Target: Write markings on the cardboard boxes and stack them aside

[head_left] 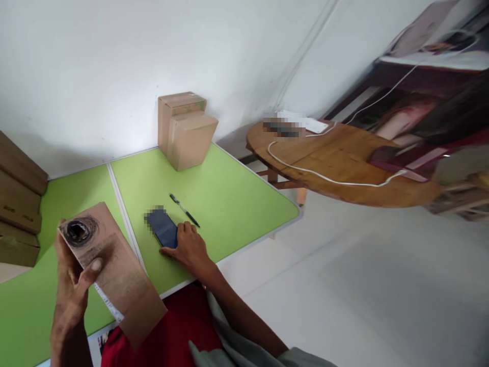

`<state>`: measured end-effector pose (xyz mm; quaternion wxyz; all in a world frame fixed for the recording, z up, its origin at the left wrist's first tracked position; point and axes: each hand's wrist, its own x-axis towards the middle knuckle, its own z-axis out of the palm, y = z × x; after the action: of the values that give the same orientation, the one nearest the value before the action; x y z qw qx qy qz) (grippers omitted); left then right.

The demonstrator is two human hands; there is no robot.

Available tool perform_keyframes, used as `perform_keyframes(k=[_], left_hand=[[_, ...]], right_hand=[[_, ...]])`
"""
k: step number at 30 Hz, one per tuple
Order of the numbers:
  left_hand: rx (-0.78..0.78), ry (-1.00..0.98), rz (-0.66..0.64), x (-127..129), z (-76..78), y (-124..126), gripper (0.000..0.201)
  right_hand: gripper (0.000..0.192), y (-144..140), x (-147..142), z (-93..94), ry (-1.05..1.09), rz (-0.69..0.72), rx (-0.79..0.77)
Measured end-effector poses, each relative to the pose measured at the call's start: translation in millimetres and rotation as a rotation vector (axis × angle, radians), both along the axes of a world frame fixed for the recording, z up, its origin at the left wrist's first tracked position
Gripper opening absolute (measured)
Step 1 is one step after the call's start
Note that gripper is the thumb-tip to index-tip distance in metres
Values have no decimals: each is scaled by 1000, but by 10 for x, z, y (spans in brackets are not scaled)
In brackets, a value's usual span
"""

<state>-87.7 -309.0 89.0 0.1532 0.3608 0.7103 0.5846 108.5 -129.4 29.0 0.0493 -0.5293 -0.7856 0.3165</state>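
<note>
Left hand (pixel 72 285) grips box (pixel 114 272) tilted above green worktop (pixel 229 199), right hand (pixel 189 250) flat, fingers spread on phone (pixel 164 229) beside pen (pixel 184 210); steady grip advised.

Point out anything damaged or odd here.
The cardboard box held up in the left hand has a ragged, dark-edged hole near its top end, as if scorched or torn. Nothing else stands out.

Both hands are bare: left hand (pixel 74 285) at seven o'clock, right hand (pixel 189 250) near centre. A grey sleeve (pixel 267 351) covers the right upper arm at five o'clock. Red clothing (pixel 171 331) shows at six o'clock.
</note>
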Motion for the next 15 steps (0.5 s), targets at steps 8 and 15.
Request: perform_keyframes(k=[8,15], left_hand=[[54,-87,82,21,17,-6,111],[70,-76,92,-10,-54,-1,106]], right_hand=[[23,36,121,-98,344,33,-280],[61,-220,338,448,1261,45,-960]])
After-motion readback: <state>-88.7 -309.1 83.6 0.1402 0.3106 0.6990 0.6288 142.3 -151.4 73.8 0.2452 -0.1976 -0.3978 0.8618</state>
